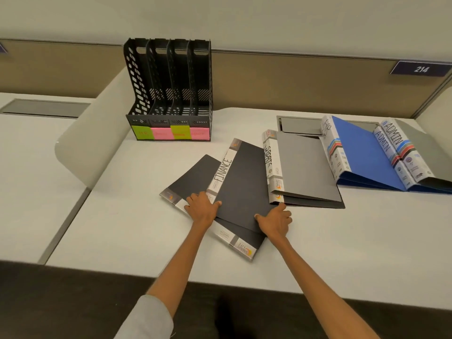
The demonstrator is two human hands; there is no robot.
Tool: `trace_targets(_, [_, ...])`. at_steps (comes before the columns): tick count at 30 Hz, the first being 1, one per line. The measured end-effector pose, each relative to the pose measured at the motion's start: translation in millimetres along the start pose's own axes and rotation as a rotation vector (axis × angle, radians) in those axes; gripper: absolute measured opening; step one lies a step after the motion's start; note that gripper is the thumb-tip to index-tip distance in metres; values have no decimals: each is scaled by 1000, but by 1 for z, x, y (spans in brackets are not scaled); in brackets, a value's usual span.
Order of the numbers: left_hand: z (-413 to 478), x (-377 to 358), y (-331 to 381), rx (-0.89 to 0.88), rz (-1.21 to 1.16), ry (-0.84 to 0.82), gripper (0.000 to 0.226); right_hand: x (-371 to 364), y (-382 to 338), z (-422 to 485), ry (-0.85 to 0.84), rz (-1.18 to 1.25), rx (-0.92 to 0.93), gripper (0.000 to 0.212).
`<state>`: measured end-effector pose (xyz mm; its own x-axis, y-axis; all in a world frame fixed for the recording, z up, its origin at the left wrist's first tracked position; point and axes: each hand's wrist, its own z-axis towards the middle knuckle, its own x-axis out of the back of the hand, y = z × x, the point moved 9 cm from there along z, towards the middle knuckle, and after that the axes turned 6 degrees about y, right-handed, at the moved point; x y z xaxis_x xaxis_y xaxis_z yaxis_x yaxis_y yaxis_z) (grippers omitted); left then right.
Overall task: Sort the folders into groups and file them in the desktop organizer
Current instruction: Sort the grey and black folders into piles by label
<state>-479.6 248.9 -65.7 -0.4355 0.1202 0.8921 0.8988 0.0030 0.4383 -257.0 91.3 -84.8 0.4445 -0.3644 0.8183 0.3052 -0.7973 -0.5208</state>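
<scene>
The desk (137, 216) carries everything I need. At its back stands the organizer (168, 91), four slots empty, coloured labels across the front, so filing is not yet begun, I judge. To the right, the blue binders (362, 152) marked HR and ADMIN lie fanned together, and the grey SPORTS folders (305, 167) sit beside them, which reads as groups already laid out. Nearest me are the dark FINANCE folders (242, 182), overlapped at angles. My left hand (201, 209) presses flat on the lower one's spine, fingers spread, not clasping. My right hand (275, 220) rests at the top folder's near corner, thumb on the cover; whether the fingers curl under the edge I cannot tell.
</scene>
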Motion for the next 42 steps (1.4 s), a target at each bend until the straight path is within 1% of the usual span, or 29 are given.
trace_targets(2, [2,10,-22,25,-29,-40,57,-8,0,-13,-42,58,-27,91])
trace_targets(4, [3,19,-42,42,-91,-68,47,-14,-1,-27,-58,99,-26,93])
trace_targets(6, [1,29,-59,63,-145,-79,40,-20,-5,-42,-78,149,-21,97])
trace_targets(8, [-2,34,-74,82,-181,-84,37,-27,-6,-54,-101,179,-14,99])
trace_targets(13, [-5,44,-97,121,-254,-61,34,-35,-15,-68,-157,242,16,98])
trace_targets(16, [-1,40,-90,74,-221,-62,29,-29,-18,-58,-169,305,0,88])
trace_targets(19, [5,30,-76,45,-241,-75,37,-18,-14,-45,-134,309,-14,84])
trace_targets(21, [10,25,-71,63,-313,-101,44,-13,-10,-40,-127,312,-33,82])
trace_targets(23, [20,23,-65,77,-354,-114,46,-8,-10,-32,-134,294,-23,78])
trace_targets(24, [25,24,-61,87,-329,-106,45,-8,-13,-27,-142,286,-17,76])
trace_targets(26, [32,31,-49,95,-175,-59,48,-13,-19,-23,-173,270,-1,73])
trace_targets(28, [34,34,-24,39,-73,-29,55,-17,-23,-20,-184,237,11,61])
trace_targets(30, [35,29,3,-33,-85,-42,58,-13,-26,-17,-133,199,14,38])
trace_targets(31, [35,23,15,-68,-119,-58,58,-9,-27,-14,-96,186,14,29])
trace_targets(32, [35,16,26,-99,-165,-79,58,-5,-25,-11,-64,179,-1,24])
trace_targets(34, [32,1,49,-162,-271,-135,57,8,-18,-3,9,187,-47,22])
trace_targets(36, [26,-10,69,-203,-371,-185,57,21,-7,8,69,206,-76,26])
trace_targets(40, [20,-28,99,-232,-483,-248,58,49,10,27,163,251,-102,27])
trace_targets(42, [16,-39,112,-215,-532,-292,61,63,19,35,228,292,-128,26])
